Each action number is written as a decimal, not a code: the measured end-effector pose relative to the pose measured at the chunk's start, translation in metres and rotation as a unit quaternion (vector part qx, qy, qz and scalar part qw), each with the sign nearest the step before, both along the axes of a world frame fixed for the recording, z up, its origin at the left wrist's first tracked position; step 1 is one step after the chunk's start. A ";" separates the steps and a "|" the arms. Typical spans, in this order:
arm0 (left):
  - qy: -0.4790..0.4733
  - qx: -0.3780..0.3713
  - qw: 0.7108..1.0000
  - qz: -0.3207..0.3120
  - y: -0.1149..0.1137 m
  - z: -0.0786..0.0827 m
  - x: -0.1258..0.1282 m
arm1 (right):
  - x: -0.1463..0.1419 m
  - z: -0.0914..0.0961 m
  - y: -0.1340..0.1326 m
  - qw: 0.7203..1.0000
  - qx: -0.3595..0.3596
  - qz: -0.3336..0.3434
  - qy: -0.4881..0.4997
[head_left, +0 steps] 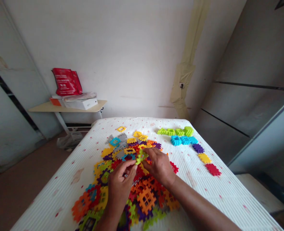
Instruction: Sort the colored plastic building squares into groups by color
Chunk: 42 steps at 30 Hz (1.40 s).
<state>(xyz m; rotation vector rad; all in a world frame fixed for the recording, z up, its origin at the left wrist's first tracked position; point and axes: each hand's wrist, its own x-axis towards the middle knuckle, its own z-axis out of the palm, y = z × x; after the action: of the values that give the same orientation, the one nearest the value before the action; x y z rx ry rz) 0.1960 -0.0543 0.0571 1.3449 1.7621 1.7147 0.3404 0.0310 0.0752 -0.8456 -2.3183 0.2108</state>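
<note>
Lime plastic tile [141, 157] pinched by left grip [121, 184] and right grip [159, 165], mattress edge [250, 192] well rightward.

Soft, even daylight with no harsh glare; the plastic interlocking tiles [142, 195] stay sharp, while the walls [122, 57] beyond them bow with wide-angle distortion toward the frame edges

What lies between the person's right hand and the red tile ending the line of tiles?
In the head view, one small red waffle tile lies just past the right hand, then only the white ribbed cover up to the red end tile.
</note>
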 end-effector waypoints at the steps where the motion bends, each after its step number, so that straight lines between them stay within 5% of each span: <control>1: -0.002 -0.001 1.000 0.002 0.000 0.000 0.000 | 0.000 -0.001 0.000 1.000 0.001 0.003 0.002; 12: -0.168 -0.036 0.985 -0.002 -0.004 0.008 -0.004 | 0.006 0.000 0.019 0.996 -0.030 0.074 0.035; 17: -0.079 -0.008 0.992 0.096 -0.026 -0.002 -0.024 | 0.032 0.015 0.090 0.997 -0.005 -0.072 -0.034; 23: 0.026 -0.014 0.989 0.143 -0.043 -0.025 -0.042 | 0.051 0.029 0.176 0.929 -0.072 -0.278 -0.234; 31: 0.095 -0.050 0.983 0.151 -0.041 -0.019 -0.042 | 0.041 0.014 0.216 0.902 -0.102 -0.295 -0.297; 42: 0.096 -0.061 0.981 0.158 -0.043 -0.019 -0.041 | 0.035 0.006 0.231 0.895 -0.109 -0.285 -0.326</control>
<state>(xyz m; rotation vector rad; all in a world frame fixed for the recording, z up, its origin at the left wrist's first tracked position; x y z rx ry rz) 0.1550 -0.0978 0.0378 1.2671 2.2559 1.6387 0.3753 0.2619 0.0815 -1.9044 -2.5187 -0.0926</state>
